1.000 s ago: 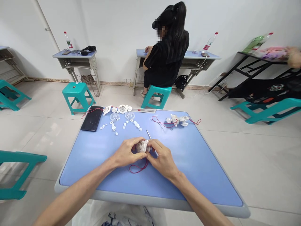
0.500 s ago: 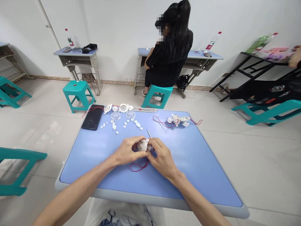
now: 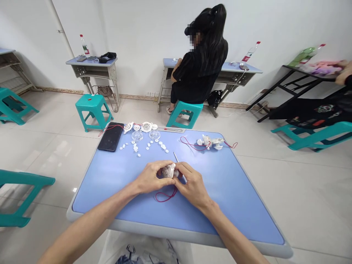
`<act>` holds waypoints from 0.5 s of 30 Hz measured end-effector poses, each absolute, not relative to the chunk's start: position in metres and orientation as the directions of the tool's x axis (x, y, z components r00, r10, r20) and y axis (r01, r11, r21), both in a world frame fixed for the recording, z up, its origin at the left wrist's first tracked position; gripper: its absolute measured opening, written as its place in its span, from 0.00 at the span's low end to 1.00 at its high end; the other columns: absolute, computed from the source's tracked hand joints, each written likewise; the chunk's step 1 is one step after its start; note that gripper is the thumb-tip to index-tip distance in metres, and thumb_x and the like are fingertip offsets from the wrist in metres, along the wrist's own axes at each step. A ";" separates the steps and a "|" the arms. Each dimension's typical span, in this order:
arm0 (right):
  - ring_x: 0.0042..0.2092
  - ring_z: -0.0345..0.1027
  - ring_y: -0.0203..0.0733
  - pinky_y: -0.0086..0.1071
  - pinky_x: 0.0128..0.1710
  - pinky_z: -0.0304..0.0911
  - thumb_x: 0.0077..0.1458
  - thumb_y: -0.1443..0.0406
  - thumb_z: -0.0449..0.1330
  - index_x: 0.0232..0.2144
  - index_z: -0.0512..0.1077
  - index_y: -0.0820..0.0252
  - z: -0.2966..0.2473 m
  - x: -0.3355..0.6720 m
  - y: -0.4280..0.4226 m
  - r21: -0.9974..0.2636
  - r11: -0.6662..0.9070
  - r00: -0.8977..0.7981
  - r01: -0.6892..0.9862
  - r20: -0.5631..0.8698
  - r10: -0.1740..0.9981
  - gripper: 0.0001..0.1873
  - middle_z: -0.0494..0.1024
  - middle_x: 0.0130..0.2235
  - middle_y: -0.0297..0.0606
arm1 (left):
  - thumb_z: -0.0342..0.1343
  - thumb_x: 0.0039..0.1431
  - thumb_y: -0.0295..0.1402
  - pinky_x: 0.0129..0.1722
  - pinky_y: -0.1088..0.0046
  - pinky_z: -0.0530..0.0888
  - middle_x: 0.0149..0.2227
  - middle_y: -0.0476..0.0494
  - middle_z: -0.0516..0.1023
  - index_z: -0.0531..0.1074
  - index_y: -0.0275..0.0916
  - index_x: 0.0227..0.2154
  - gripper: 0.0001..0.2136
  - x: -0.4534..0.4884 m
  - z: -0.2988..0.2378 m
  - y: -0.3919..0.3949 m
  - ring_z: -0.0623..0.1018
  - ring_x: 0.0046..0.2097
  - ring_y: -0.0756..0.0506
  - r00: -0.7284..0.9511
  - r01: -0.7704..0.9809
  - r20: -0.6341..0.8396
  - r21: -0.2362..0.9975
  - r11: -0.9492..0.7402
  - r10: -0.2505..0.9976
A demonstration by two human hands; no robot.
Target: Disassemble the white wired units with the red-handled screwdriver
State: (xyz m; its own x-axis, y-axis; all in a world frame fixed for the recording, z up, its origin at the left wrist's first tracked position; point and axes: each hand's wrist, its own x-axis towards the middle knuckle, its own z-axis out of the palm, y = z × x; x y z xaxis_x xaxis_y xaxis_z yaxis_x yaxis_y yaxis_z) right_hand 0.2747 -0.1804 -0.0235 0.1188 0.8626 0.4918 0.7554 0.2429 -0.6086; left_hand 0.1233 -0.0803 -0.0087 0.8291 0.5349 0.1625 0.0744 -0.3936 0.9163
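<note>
1. The left hand [image 3: 150, 178], at lower centre of the frame, is closed with its fingers curled around the left side of a small white plastic assembly [image 3: 169, 171].
2. The right hand [image 3: 191, 185] grips the assembly's right side, so the assembly sits between both hands, near the middle of the blue table [image 3: 110, 190].
3. A thin metal tool [image 3: 176, 158] pokes out beyond the right hand, angled toward the upper left. Its lower end runs behind that hand, and I cannot tell if the hand holds it.
4. A loop of red wire [image 3: 165, 198] lies on the table just below the hands.
5. Along the table's far edge, at upper left, are a black smartphone [image 3: 110, 136], two clear plastic domes [image 3: 137, 136] and scattered small white parts [image 3: 135, 147].
6. At the far right of that edge lies a second white assembly [image 3: 211, 142] with red wire [image 3: 192, 145] trailing from it.
7. Beyond the table, at upper centre, a person in black [image 3: 199, 73] sits on a teal stool [image 3: 184, 114], facing a desk [image 3: 233, 68]. Another person's hand [image 3: 342, 72] shows at the right edge.
</note>
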 end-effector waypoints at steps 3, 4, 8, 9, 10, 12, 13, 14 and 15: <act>0.35 0.67 0.39 0.32 0.35 0.65 0.56 0.74 0.55 0.39 0.69 0.56 -0.023 0.274 -0.181 -0.627 0.242 0.144 0.740 0.499 0.854 0.11 0.74 0.39 0.38 | 0.65 0.50 0.32 0.42 0.72 0.71 0.46 0.43 0.79 0.72 0.37 0.51 0.24 0.124 -0.011 -0.080 0.76 0.41 0.45 0.818 0.077 0.156 0.925 -0.373 0.554; 0.35 0.67 0.39 0.32 0.35 0.65 0.56 0.74 0.55 0.39 0.69 0.56 -0.023 0.274 -0.181 -0.634 0.236 0.152 0.736 0.494 0.856 0.10 0.74 0.39 0.38 | 0.65 0.50 0.32 0.42 0.72 0.72 0.46 0.43 0.79 0.72 0.37 0.51 0.24 0.124 -0.012 -0.080 0.76 0.42 0.45 0.813 0.079 0.154 0.926 -0.370 0.561; 0.34 0.66 0.38 0.31 0.34 0.64 0.53 0.75 0.55 0.36 0.68 0.56 -0.022 0.274 -0.181 -0.650 0.226 0.155 0.726 0.475 0.867 0.11 0.73 0.36 0.35 | 0.65 0.49 0.33 0.44 0.70 0.72 0.47 0.42 0.78 0.72 0.38 0.52 0.25 0.125 -0.014 -0.081 0.76 0.43 0.45 0.803 0.091 0.158 0.921 -0.380 0.575; 0.35 0.66 0.38 0.31 0.34 0.64 0.53 0.75 0.55 0.36 0.68 0.56 -0.022 0.274 -0.181 -0.649 0.228 0.154 0.726 0.476 0.866 0.11 0.73 0.36 0.35 | 0.65 0.49 0.34 0.44 0.70 0.72 0.47 0.42 0.78 0.72 0.38 0.52 0.25 0.125 -0.015 -0.082 0.76 0.43 0.45 0.801 0.096 0.155 0.920 -0.380 0.579; 0.35 0.66 0.38 0.31 0.34 0.64 0.53 0.75 0.55 0.36 0.68 0.55 -0.022 0.274 -0.181 -0.645 0.228 0.153 0.729 0.479 0.865 0.11 0.74 0.37 0.35 | 0.65 0.49 0.34 0.44 0.70 0.73 0.47 0.43 0.78 0.72 0.39 0.52 0.25 0.125 -0.015 -0.082 0.76 0.42 0.45 0.799 0.102 0.152 0.919 -0.380 0.582; 0.35 0.66 0.39 0.32 0.35 0.64 0.54 0.75 0.55 0.37 0.68 0.55 -0.022 0.274 -0.181 -0.633 0.225 0.148 0.741 0.481 0.864 0.11 0.74 0.37 0.35 | 0.65 0.49 0.34 0.43 0.69 0.73 0.46 0.43 0.79 0.72 0.38 0.51 0.24 0.125 -0.014 -0.082 0.76 0.42 0.45 0.801 0.107 0.148 0.918 -0.381 0.580; 0.35 0.66 0.39 0.32 0.35 0.63 0.54 0.75 0.55 0.36 0.68 0.55 -0.022 0.274 -0.181 -0.630 0.222 0.145 0.745 0.477 0.867 0.11 0.74 0.36 0.35 | 0.65 0.49 0.33 0.43 0.69 0.73 0.46 0.43 0.79 0.72 0.38 0.51 0.24 0.124 -0.014 -0.082 0.76 0.41 0.45 0.803 0.106 0.149 0.917 -0.385 0.577; 0.34 0.65 0.39 0.32 0.34 0.63 0.54 0.74 0.55 0.36 0.68 0.55 -0.022 0.275 -0.180 -0.630 0.218 0.142 0.746 0.471 0.871 0.10 0.74 0.35 0.35 | 0.65 0.49 0.33 0.43 0.69 0.72 0.46 0.43 0.79 0.72 0.38 0.51 0.24 0.124 -0.013 -0.082 0.76 0.41 0.45 0.805 0.106 0.152 0.914 -0.391 0.573; 0.33 0.65 0.39 0.32 0.33 0.63 0.54 0.74 0.55 0.35 0.68 0.55 -0.022 0.275 -0.180 -0.632 0.217 0.139 0.744 0.464 0.875 0.10 0.74 0.35 0.35 | 0.65 0.48 0.33 0.43 0.69 0.72 0.46 0.43 0.79 0.73 0.38 0.50 0.24 0.124 -0.013 -0.083 0.76 0.41 0.45 0.807 0.108 0.152 0.912 -0.395 0.571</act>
